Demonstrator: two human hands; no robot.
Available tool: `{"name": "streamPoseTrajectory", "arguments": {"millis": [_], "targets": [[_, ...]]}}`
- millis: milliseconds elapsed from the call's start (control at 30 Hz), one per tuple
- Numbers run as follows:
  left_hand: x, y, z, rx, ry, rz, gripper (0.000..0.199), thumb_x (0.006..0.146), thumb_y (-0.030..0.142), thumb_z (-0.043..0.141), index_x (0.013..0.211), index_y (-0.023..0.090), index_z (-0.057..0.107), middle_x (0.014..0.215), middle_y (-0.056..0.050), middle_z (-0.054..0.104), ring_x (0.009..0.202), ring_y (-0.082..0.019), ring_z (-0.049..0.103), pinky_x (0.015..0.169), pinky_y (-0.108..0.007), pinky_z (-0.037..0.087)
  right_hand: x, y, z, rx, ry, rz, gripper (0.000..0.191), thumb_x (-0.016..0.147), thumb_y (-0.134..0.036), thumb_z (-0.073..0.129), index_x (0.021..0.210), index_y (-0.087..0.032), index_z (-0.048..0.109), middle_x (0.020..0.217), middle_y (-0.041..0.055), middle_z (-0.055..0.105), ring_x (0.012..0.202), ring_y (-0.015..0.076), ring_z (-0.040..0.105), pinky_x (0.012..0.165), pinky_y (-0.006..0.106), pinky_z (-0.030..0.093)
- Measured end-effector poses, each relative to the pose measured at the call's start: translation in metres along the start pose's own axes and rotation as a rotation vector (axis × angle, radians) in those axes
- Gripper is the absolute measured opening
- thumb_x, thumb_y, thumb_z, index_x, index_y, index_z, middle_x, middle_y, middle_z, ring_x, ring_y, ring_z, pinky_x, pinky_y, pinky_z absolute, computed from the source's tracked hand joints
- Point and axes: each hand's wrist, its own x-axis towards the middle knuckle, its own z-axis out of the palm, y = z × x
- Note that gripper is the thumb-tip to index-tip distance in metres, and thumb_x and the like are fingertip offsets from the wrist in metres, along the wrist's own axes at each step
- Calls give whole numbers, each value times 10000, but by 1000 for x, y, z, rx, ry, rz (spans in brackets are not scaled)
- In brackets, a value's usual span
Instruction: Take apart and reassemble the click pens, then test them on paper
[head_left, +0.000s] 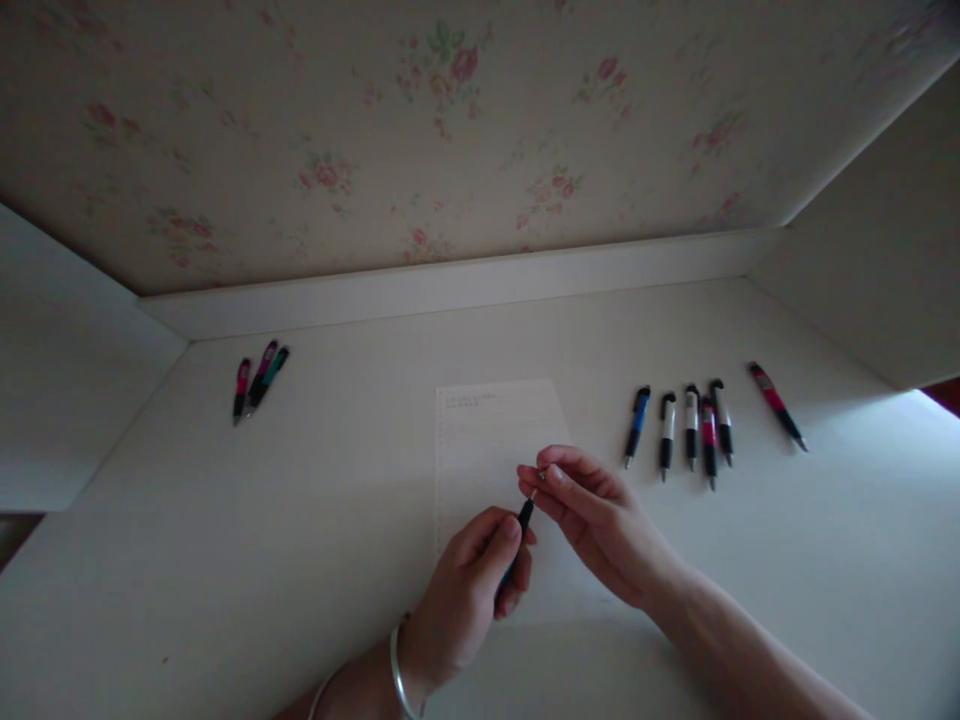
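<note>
My left hand (480, 565), with a silver bangle (397, 665) at the wrist, is closed round a pen (526, 514) with a black grip. A bit of teal shows on its barrel, and a thin refill end sticks out of the top. Just above that end, my right hand (592, 510) pinches a small silvery pen tip (543, 475) between thumb and fingers. The tip looks apart from the pen, though the fingers partly cover it. Beneath both hands lies a sheet of lined paper (480, 450) with a little writing near its top.
Three pens (262, 380) lie together at the far left of the white desk (315, 520). On the right are a blue pen (638, 425), several white and pink pens (709, 440), and a separate pink pen (776, 405). White side panels and a flowered wall (450, 130) enclose the desk.
</note>
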Motion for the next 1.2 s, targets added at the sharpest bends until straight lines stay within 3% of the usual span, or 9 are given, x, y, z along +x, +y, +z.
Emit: {"name": "streamPoseTrajectory", "arguments": {"millis": [333,600,867,1200], "targets": [[1,0,3,-3,-2,17,394,984,533,491,842,169,546,600,59,471,450,-65,330,426,-214,233,-5,-1,5,-12,-125,24,170,801,-326,836,907,-245,731,807,-10,767,895,160,756,835,277,581],[1,1,2,-2,-14,5,407,972,547,505,836,166,545,604,56,480,450,-60,336,424,-208,230,-5,2,-1,-136,-133,-15,205,839,-362,805,989,-250,724,853,16,798,869,138,752,801,242,573],[0,-1,0,-13,-12,-21,396,978,540,502,881,161,563,633,46,502,468,-64,355,433,-206,238,-4,-6,1,-37,-54,-69,180,807,-329,838,940,-262,737,823,-32,760,849,124,758,833,235,581],[1,-1,1,-11,-16,-22,396,973,542,508,872,163,562,628,50,496,461,-63,348,425,-207,234,-5,1,-7,-153,-130,-34,185,854,-333,796,1007,-255,726,864,25,796,904,156,753,814,268,592]]}}
